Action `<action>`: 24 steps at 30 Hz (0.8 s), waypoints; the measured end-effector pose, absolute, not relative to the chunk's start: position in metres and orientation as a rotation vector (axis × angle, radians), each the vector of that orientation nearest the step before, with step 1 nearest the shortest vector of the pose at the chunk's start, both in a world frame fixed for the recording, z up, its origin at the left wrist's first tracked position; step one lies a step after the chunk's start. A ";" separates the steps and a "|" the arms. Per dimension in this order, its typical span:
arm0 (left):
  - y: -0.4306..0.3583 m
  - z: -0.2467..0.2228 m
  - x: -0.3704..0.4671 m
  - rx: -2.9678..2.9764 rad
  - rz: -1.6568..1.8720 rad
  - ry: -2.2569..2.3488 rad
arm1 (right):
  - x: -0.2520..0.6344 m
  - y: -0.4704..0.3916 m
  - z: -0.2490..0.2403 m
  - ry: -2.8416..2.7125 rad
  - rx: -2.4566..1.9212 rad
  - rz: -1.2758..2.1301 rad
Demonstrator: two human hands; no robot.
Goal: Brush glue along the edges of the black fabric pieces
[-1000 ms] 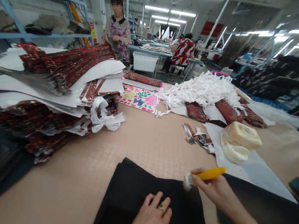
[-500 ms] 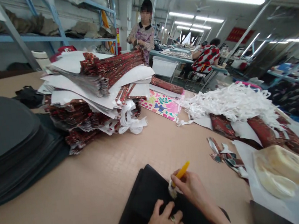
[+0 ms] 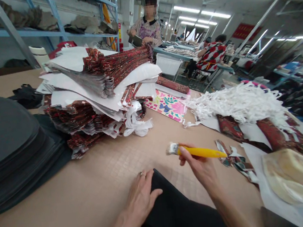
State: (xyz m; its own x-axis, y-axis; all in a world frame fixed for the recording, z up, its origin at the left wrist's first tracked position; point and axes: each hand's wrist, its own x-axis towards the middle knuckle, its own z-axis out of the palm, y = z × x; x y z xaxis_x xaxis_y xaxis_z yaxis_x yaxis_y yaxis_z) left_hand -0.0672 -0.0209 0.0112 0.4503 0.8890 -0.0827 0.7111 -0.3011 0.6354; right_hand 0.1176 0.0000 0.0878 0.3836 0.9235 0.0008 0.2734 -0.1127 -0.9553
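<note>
A black sheet of material (image 3: pixel 179 212) lies at the front of the table, its far corner pointing away from me. My left hand (image 3: pixel 141 191) rests on the sheet's left edge near that corner, fingers stretched out and thumb spread over the black surface. Raised above the table beyond the sheet, my right hand (image 3: pixel 197 163) grips a paintbrush (image 3: pixel 205 152) by its yellow handle. The brush lies nearly level, and its whitish, coated bristles point left, apart from the sheet.
Stacked dark rounded panels (image 3: pixel 6 133) fill the left. Behind stands a tall pile of red patterned pieces and white sheets (image 3: pixel 102 90). White strips (image 3: pixel 235 104), fabric scraps (image 3: pixel 235 158) and a cream-coloured tub (image 3: pixel 295 173) lie on the right. A co-worker (image 3: pixel 149 30) stands beyond the table.
My right hand has lifted the brush off the black sheet, moving it away and tipping it level. My left hand has shifted from the sheet's middle to its far left edge.
</note>
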 end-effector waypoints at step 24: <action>-0.034 0.073 -0.103 1.289 0.425 0.692 | 0.213 -0.191 0.054 -1.658 -1.929 0.463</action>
